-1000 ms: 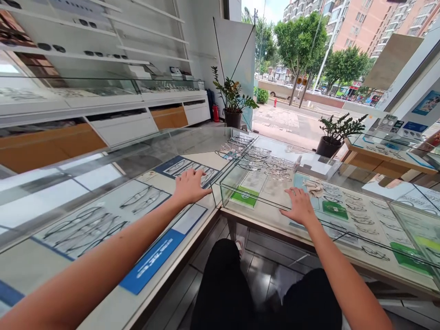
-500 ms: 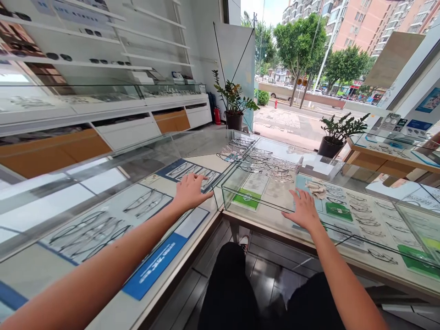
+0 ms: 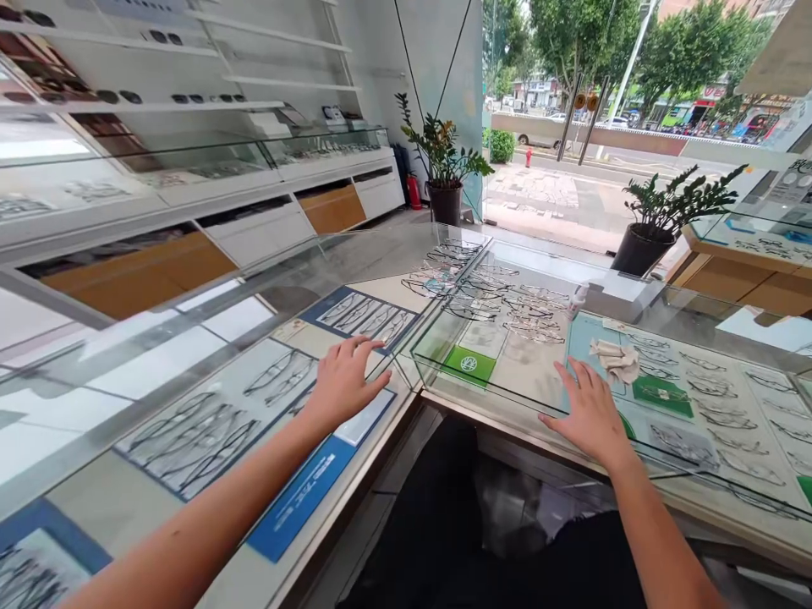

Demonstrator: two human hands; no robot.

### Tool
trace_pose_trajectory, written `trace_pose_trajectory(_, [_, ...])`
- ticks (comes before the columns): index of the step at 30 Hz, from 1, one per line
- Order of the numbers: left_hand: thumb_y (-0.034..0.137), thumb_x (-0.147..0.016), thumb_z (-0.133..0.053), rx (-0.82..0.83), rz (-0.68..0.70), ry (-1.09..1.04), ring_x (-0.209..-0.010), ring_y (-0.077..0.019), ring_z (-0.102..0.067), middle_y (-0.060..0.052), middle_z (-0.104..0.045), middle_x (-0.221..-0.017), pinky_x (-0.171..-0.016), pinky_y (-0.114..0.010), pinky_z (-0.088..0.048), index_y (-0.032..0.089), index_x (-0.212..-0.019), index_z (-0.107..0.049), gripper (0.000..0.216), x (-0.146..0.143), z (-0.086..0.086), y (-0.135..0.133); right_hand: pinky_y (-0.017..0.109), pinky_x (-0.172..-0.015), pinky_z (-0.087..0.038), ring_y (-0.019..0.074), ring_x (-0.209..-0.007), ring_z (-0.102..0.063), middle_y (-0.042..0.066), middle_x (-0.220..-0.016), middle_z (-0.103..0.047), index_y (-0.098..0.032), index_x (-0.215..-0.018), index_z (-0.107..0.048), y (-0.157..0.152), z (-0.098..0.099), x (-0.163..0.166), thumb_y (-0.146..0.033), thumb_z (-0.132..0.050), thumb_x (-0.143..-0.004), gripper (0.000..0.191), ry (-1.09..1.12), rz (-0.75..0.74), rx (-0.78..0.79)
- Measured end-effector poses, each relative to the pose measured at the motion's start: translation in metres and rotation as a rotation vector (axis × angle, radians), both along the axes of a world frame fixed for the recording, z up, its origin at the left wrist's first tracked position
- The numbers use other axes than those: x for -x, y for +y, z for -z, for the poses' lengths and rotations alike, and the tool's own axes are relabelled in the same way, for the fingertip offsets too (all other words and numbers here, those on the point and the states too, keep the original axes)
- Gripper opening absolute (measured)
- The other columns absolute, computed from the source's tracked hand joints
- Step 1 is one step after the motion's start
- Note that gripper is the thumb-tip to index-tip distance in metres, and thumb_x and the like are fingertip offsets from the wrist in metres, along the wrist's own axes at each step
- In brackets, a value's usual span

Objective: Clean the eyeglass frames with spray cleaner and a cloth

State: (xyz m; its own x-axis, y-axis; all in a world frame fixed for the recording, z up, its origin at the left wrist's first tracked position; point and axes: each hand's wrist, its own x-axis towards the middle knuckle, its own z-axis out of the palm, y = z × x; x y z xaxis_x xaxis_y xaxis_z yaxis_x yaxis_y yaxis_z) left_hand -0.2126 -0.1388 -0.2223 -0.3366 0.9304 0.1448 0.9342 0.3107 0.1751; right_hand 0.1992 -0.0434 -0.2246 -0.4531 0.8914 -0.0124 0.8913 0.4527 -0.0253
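Note:
My left hand [image 3: 346, 381] is open, fingers spread, over the left glass display case [image 3: 406, 372] near the corner where two cases meet. Below it, inside the case, lie trays of eyeglass frames [image 3: 368, 317] and a blue card [image 3: 304, 499]. My right hand [image 3: 589, 410] is also open and holds nothing, over the front edge of the right case. Close to it are a crumpled beige cloth [image 3: 615, 361] and a small white bottle [image 3: 577, 299]. Whether either hand touches the glass I cannot tell. Many loose eyeglasses [image 3: 536, 313] lie around the far middle.
A green card [image 3: 469, 364] lies in the right case. Potted plants stand at the back [image 3: 445, 203] and right [image 3: 644, 245]. Wall shelves [image 3: 145, 106] with sunglasses run along the left. A red fire extinguisher [image 3: 414, 192] stands by the cabinets. My legs [image 3: 419, 507] are below the counters.
The view has tilted down and come closer to the counters. Both hands stay open over the cases, my right hand a little lower and further right in the picture. My legs have shifted.

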Motion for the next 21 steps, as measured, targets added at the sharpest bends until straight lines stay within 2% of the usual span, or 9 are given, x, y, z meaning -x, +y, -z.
trace_pose_trajectory(9, [0.044,-0.089,-0.049,-0.012,0.007,0.039,-0.135,-0.0452,-0.047,-0.023,-0.05,-0.146,-0.104,-0.063,-0.044,0.016,-0.137,-0.056,0.056,-0.007,0.007,-0.004,0.056,-0.123,-0.037,0.0397,-0.153,-0.037,0.014,-0.168,-0.039,-0.022,-0.158,-0.043,-0.003,0.007,-0.002,-0.066,-0.067,-0.084,0.09,0.126,0.004,-0.018])
trace_pose_trajectory(11, [0.045,-0.089,-0.051,-0.045,0.047,0.018,-0.136,-0.0458,-0.045,-0.024,-0.046,-0.149,-0.102,-0.063,-0.044,0.017,-0.138,-0.055,0.057,-0.006,0.007,-0.002,0.056,-0.122,-0.039,0.0398,-0.152,-0.039,0.014,-0.167,-0.041,-0.023,-0.157,-0.045,-0.001,0.006,-0.004,-0.071,-0.064,-0.084,0.089,0.154,0.009,-0.013])
trace_pose_trajectory(13, [0.046,-0.09,-0.052,-0.104,0.143,0.007,-0.138,-0.0447,-0.045,-0.023,-0.045,-0.15,-0.103,-0.062,-0.044,0.019,-0.138,-0.055,0.055,-0.006,0.001,0.006,0.055,-0.119,-0.042,0.038,-0.15,-0.043,0.013,-0.164,-0.046,-0.025,-0.154,-0.049,0.001,0.004,-0.007,-0.073,-0.053,-0.09,0.08,0.2,0.02,-0.02])
trace_pose_trajectory(15, [0.046,-0.092,-0.052,-0.172,0.297,0.008,-0.139,-0.0414,-0.045,-0.02,-0.049,-0.148,-0.106,-0.059,-0.041,0.021,-0.134,-0.058,0.049,-0.011,-0.009,0.024,0.054,-0.117,-0.044,0.0356,-0.146,-0.048,0.012,-0.159,-0.051,-0.028,-0.15,-0.054,0.005,0.004,-0.011,-0.071,-0.044,-0.096,0.07,0.257,0.038,-0.034])
trace_pose_trajectory(17, [0.043,-0.092,-0.053,-0.208,0.44,0.002,-0.136,-0.0383,-0.048,-0.017,-0.056,-0.143,-0.107,-0.056,-0.041,0.023,-0.13,-0.06,0.043,-0.022,-0.019,0.051,0.055,-0.117,-0.044,0.0347,-0.143,-0.051,0.012,-0.155,-0.056,-0.028,-0.144,-0.058,0.009,0.006,-0.015,-0.069,-0.044,-0.097,0.064,0.315,0.051,-0.047])
trace_pose_trajectory(21, [0.033,-0.091,-0.057,-0.274,0.565,-0.004,-0.13,-0.036,-0.053,-0.015,-0.061,-0.136,-0.103,-0.051,-0.042,0.021,-0.122,-0.064,0.034,-0.056,-0.026,0.118,0.056,-0.117,-0.044,0.034,-0.139,-0.055,0.013,-0.148,-0.063,-0.024,-0.131,-0.068,0.016,0.008,-0.018,-0.061,-0.051,-0.096,0.053,0.451,0.09,-0.058])
